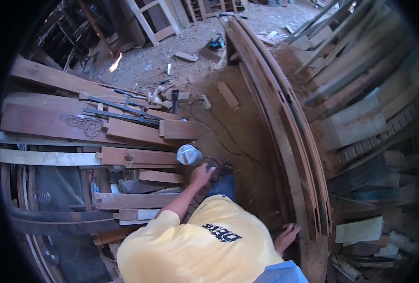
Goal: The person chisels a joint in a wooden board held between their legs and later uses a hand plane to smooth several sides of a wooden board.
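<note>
My left hand [201,175] hangs low in front of my left side, its fingers curled at a dark rounded object [211,163] whose kind is hard to make out. Just beyond it is a white round tub [188,154] with a pale lid, beside the ends of some boards. On the other side, my right hand [286,237] is held out with its fingers stretched and parted. It is close to the near end of a long wooden bench [307,252], on which long grooved wood pieces [285,111] lie; whether the fingers touch the bench cannot be told.
Stacked boards fill the left, with long metal bar clamps [120,111] and a carved panel [84,125] on top. A dark cord [228,148] runs over the dirt floor from a white socket block [206,102]. Leaning planks [360,99] and offcuts stand at the right.
</note>
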A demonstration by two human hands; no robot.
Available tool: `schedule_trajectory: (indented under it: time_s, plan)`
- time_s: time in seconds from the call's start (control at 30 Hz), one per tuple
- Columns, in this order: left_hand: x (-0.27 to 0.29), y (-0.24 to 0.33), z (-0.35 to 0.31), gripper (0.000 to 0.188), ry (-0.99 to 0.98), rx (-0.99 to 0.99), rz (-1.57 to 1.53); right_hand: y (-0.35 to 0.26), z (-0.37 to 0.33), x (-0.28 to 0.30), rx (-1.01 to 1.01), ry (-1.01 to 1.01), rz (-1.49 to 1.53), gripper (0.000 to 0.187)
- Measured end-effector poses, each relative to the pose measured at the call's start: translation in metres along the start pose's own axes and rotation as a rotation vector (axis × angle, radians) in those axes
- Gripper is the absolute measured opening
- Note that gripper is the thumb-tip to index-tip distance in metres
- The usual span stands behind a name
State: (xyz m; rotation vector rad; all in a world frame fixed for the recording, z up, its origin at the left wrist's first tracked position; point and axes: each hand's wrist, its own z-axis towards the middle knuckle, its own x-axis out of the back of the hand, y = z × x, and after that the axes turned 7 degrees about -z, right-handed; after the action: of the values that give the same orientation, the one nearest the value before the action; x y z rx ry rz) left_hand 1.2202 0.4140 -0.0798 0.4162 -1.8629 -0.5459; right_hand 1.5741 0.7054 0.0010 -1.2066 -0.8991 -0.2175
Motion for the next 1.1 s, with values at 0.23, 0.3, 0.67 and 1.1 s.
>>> schedule_trajectory:
  time_s: [0.23, 0.3, 0.67, 1.1]
  plan:
    - [0.120, -0.163, 0.078, 0.049, 0.073, 0.574, -0.224, -0.263, 0.217, -0.122, -0.077, -0.417, 0.466, 0.022]
    - [0.140, -0.187, 0.109, 0.045, 0.192, 0.526, -0.404, -0.309, 0.229, -0.171, -0.065, -0.452, 0.479, 0.020]
    - [0.089, -0.122, 0.270, 0.023, 0.140, 0.564, -0.970, -0.353, 0.273, -0.389, -0.131, -1.182, 0.508, 0.025]
    - [0.089, -0.100, 0.291, 0.032, -0.218, 1.078, -0.599, -0.549, 0.559, -0.547, 0.149, -0.896, 0.379, 0.022]
